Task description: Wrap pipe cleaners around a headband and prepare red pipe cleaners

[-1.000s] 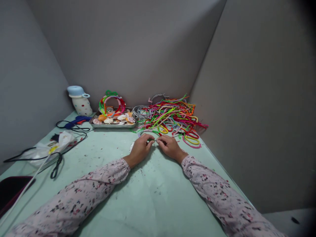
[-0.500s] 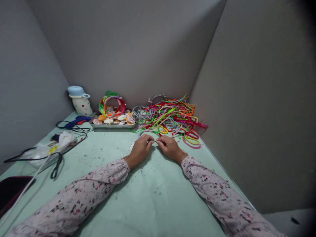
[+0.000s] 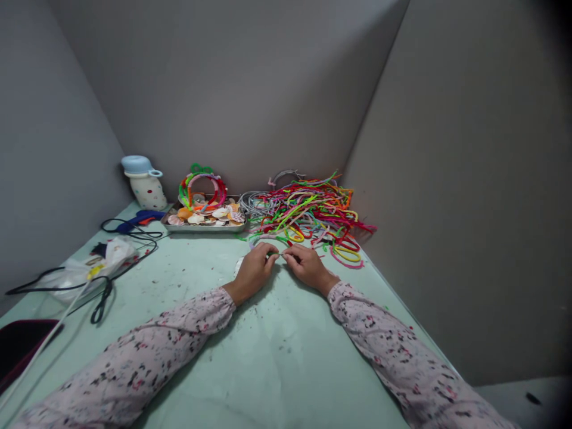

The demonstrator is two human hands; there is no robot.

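Note:
My left hand [image 3: 255, 267] and my right hand [image 3: 308, 267] meet over the middle of the table, fingertips almost touching. Both are closed in a pinch. Between the fingertips shows a short bit of thin green pipe cleaner [image 3: 280, 255], its ends hidden by the fingers. Just behind the hands curves a band wrapped in lilac, green and red pipe cleaner [image 3: 270, 237]; its lower part is hidden, so whether it joins the green bit I cannot tell. A small white piece [image 3: 238, 264] lies against the left hand's outer side.
Colourful pipe cleaners [image 3: 308, 205] are heaped at the back, with grey wire hoops [image 3: 257, 204] beside them. A metal tray [image 3: 205, 230] holds seashells [image 3: 218, 213] and wrapped hoops [image 3: 202, 179]. A bottle [image 3: 147, 189], blue glue gun [image 3: 140, 219], black cable [image 3: 134, 262] and plastic bag [image 3: 118, 253] stand left.
Almost nothing differs. The fingers have shifted very slightly, and a little more of the green pipe cleaner shows between them.

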